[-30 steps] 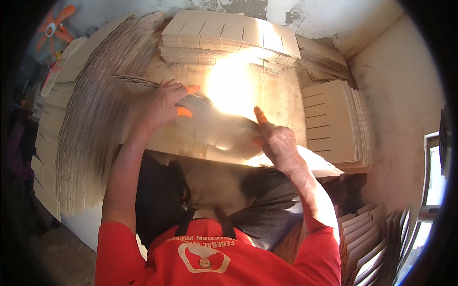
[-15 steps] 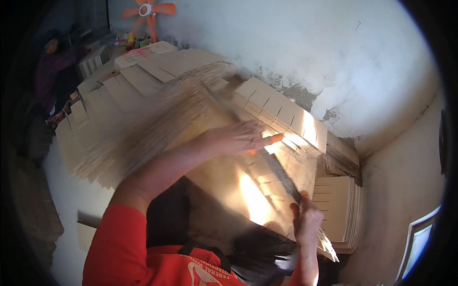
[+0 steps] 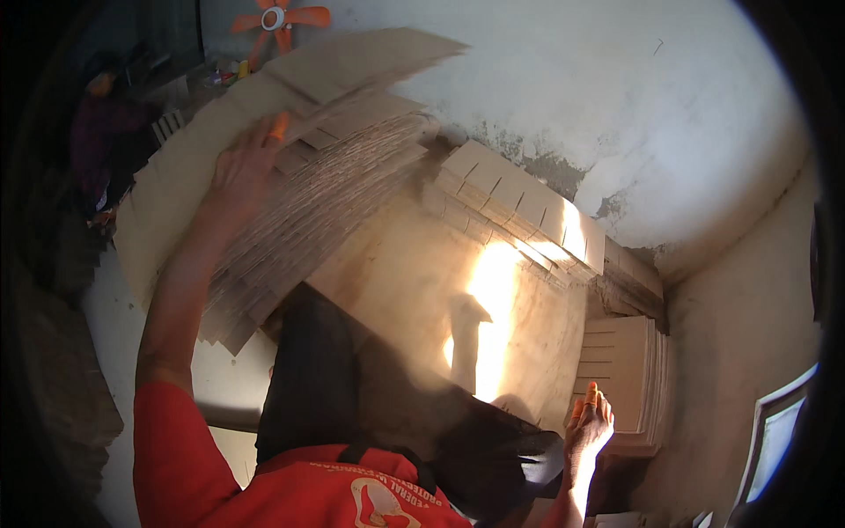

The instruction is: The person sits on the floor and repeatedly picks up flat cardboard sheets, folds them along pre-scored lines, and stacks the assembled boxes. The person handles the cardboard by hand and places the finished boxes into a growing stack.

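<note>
At the far left, my left hand [image 3: 245, 167] reaches over a pile of thin brown cardboard sheets [image 3: 326, 202]. Its fingers, one tipped with an orange cover, stretch out against a broad, pale cardboard sheet [image 3: 378, 57] on top. That sheet is blurred, and its far right end stands off the pile. Whether my thumb goes under it is hidden. Low on the right, my right hand [image 3: 590, 425] hovers with fingers raised and apart, orange covers on them, and nothing visible in it. Beside it stands a stack of slotted cardboard pieces [image 3: 620, 370].
Another slotted cardboard stack [image 3: 524, 207] lies along the wall, beyond the sunlit wooden work surface [image 3: 396, 264]. An orange fan [image 3: 275, 18] is at the back. Another person [image 3: 101, 141] sits at the far left. A framed pane [image 3: 775, 449] leans at the right.
Both hands held a long cardboard sheet over the work surface. My left hand has swung far left with it to the pile; my right hand has let go and dropped lower.
</note>
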Demonstrator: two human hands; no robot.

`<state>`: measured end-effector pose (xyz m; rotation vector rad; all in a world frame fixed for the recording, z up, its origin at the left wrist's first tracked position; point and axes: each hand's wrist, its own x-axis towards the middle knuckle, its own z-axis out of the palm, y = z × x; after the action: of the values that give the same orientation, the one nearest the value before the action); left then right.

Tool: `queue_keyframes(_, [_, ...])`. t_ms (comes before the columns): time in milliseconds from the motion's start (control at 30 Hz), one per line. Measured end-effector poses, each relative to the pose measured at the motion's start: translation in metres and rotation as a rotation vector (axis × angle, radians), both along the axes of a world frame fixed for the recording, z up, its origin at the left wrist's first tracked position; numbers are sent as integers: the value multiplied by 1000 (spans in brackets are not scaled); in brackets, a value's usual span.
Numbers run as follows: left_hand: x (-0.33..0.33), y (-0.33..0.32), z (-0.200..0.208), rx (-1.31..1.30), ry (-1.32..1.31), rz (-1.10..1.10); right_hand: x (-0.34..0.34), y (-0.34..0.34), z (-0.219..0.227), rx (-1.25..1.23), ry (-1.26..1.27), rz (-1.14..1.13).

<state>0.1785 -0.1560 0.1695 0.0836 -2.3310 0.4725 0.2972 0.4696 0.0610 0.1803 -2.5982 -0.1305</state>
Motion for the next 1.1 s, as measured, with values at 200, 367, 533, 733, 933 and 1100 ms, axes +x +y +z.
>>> queue_keyframes(200, [-11, -19, -46, 25, -474, 320, 13, 39, -47, 34, -61, -143])
queue_keyframes(367, [-9, -14, -53, -72, -396, 251, 21, 49, -59, -48, -155, -191])
queue_keyframes(533, [1, -28, -47, 94, -466, 83, 25, 53, -65, -136, -189, -239])
queue_keyframes(733, [-34, 6, -25, 252, -643, 190, 20, 67, -61, -264, -160, -279])
queue_keyframes(933, [-33, -91, -56, 13, -546, -110, -13, 93, -53, -199, 34, -224])
queue_keyframes(1100, [-18, -12, 8, 323, -816, -45, -30, 156, -54, -110, 56, -486])
